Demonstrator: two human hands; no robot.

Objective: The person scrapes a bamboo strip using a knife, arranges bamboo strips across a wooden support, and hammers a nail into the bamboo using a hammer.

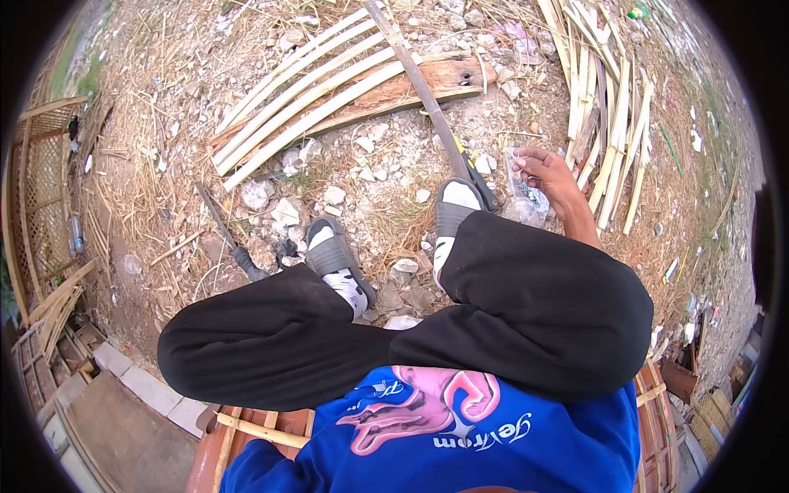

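Observation:
My right hand (552,179) is out to the right of my right knee, its thumb and fingers pinched on the top of a clear plastic bag (526,207). Small dark pieces show inside the bag, too small to name. Close by, a handsaw (427,94) with a black and yellow handle lies with its handle beside my right sandal (457,205) and its blade across the wood. My left hand is out of sight; only the blue left sleeve (261,470) shows at the bottom.
Several thin wooden strips (308,78) rest across a rough plank (444,80) ahead. More strips (612,135) are piled at the right. A blade with a dark wrapped handle (246,261) lies left of my left sandal (330,251). Lattice panels (45,181) stand at the far left. Stones and straw cover the ground.

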